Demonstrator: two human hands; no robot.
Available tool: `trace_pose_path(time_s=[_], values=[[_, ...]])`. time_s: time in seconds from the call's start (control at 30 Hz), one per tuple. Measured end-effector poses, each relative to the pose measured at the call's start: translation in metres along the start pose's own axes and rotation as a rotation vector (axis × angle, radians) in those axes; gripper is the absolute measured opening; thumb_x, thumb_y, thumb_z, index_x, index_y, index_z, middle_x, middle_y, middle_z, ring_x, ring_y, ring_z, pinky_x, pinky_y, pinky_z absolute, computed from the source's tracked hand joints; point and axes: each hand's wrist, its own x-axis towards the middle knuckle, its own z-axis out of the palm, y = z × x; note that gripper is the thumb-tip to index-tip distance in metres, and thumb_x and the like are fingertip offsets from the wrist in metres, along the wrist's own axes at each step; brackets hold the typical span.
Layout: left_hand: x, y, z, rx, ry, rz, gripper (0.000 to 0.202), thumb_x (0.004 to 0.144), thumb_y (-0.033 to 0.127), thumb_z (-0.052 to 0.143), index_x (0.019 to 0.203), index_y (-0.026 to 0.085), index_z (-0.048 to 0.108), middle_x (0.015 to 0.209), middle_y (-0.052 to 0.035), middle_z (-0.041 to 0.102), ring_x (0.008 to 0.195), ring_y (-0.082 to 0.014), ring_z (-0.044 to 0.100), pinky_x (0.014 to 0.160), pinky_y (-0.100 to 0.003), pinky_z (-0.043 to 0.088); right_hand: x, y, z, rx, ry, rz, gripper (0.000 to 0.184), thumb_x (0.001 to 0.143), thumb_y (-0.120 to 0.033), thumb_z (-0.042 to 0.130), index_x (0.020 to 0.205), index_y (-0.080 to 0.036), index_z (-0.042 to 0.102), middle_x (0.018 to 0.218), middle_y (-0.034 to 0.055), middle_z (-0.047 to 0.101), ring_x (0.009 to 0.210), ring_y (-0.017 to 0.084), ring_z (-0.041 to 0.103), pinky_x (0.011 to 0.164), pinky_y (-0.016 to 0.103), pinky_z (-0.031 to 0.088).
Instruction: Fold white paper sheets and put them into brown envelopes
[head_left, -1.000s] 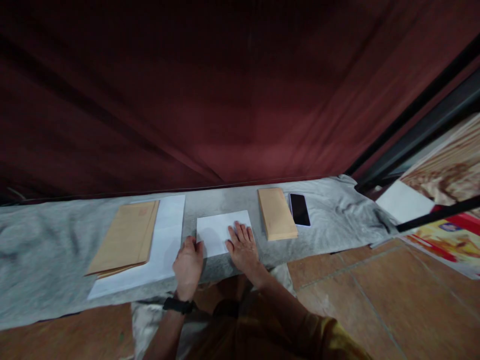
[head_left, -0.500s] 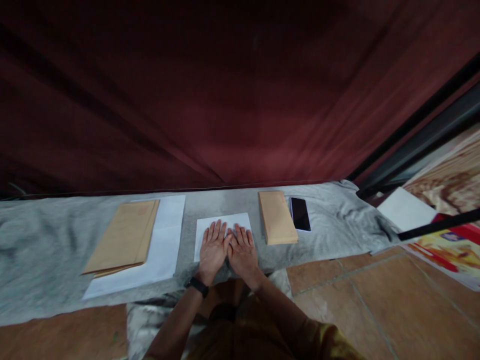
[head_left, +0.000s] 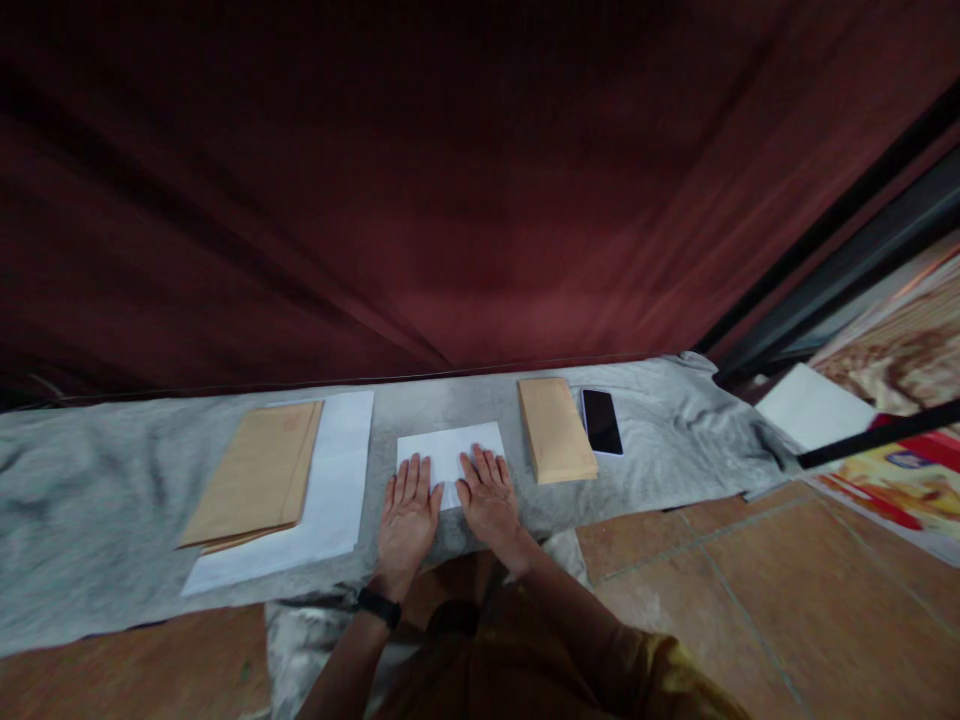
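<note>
My left hand [head_left: 409,510] and right hand [head_left: 489,495] lie flat over the near edge of the white paper [head_left: 450,445], so it's hidden. The brown envelopes [head_left: 255,472] cover much of the white sheets [head_left: 339,470] beneath. The grey cloth [head_left: 90,500] runs off the left edge. The envelopes' reddish mark is too faint to read.

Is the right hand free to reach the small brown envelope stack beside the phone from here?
Probably yes. The right hand lies flat and empty on the white sheet; the brown envelope stack sits just to its right, with only bare grey cloth between and nothing on top.
</note>
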Motion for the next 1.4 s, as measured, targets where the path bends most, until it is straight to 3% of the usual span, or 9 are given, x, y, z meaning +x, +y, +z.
trace_pose_path(time_s=[0.13,0.33,0.6,0.77,0.93,1.1,1.23,1.4], values=[[-0.001,0.001,0.000,0.004,-0.004,-0.004,0.059,0.102,0.038,0.030,0.154,0.011,0.042,0.162,-0.0149,0.038,0.154,-0.0291,0.028,0.125,-0.051,0.025,0.014,-0.009,0.001,0.035,-0.003,0.008,0.047,0.106,-0.036,0.045,0.150,-0.020,0.050,0.160,0.0103,0.042,0.147,0.026,0.040,0.121,0.046,0.029],[-0.001,0.000,0.001,0.002,0.000,0.024,0.059,0.102,0.034,0.027,0.154,0.010,0.042,0.161,-0.0152,0.039,0.155,-0.0293,0.026,0.125,-0.052,0.024,0.040,-0.019,0.014,0.075,0.003,-0.101,0.045,0.106,-0.039,0.044,0.147,-0.023,0.054,0.160,0.0068,0.043,0.147,0.025,0.041,0.123,0.044,0.028],[0.000,-0.002,0.003,0.037,0.002,0.029,0.061,0.104,0.039,0.024,0.156,0.011,0.038,0.163,-0.0147,0.036,0.155,-0.0291,0.025,0.125,-0.052,0.024,0.046,0.018,0.010,-0.024,0.012,0.010,0.051,0.106,-0.044,0.045,0.152,-0.023,0.048,0.161,0.0097,0.040,0.148,0.026,0.039,0.123,0.044,0.027],[-0.001,-0.005,0.007,0.029,0.031,0.065,0.069,0.103,0.054,0.026,0.156,0.011,0.038,0.163,-0.0191,0.034,0.154,-0.0337,0.027,0.123,-0.055,0.026,0.049,0.036,0.003,-0.041,0.001,0.078,0.056,0.105,-0.044,0.044,0.153,-0.015,0.045,0.161,0.0137,0.040,0.147,0.028,0.039,0.122,0.044,0.027],[-0.001,-0.006,0.011,0.027,0.068,0.081,0.069,0.101,0.058,0.032,0.156,0.018,0.040,0.166,-0.0170,0.028,0.155,-0.0343,0.023,0.122,-0.057,0.026,0.070,0.033,-0.010,-0.031,-0.095,0.082,0.054,0.104,-0.037,0.045,0.152,-0.011,0.045,0.159,0.0159,0.042,0.147,0.028,0.038,0.122,0.045,0.026],[-0.001,-0.008,0.011,0.030,0.075,0.101,0.070,0.099,0.058,0.039,0.155,0.016,0.042,0.166,-0.0190,0.029,0.154,-0.0363,0.025,0.121,-0.058,0.027,0.110,0.032,-0.033,-0.072,-0.282,-0.009,0.041,0.102,-0.034,0.046,0.136,-0.016,0.060,0.142,0.0145,0.059,0.131,0.026,0.053,0.115,0.042,0.036],[-0.003,-0.014,0.009,0.012,0.084,0.152,0.065,0.100,0.054,0.039,0.149,0.014,0.050,0.161,-0.0188,0.040,0.151,-0.0341,0.034,0.121,-0.055,0.031,0.132,0.034,-0.042,-0.082,-0.341,-0.012,0.039,0.100,-0.036,0.051,0.131,-0.016,0.063,0.135,0.0151,0.063,0.126,0.027,0.058,0.105,0.042,0.045],[-0.007,-0.020,0.009,-0.016,0.139,0.214,0.058,0.102,0.046,0.035,0.140,0.009,0.059,0.150,-0.0188,0.054,0.143,-0.0310,0.047,0.119,-0.051,0.035,0.138,0.036,-0.045,-0.090,-0.402,-0.020,0.044,0.094,-0.037,0.060,0.133,-0.017,0.061,0.144,0.0166,0.057,0.131,0.030,0.054,0.108,0.046,0.043]])
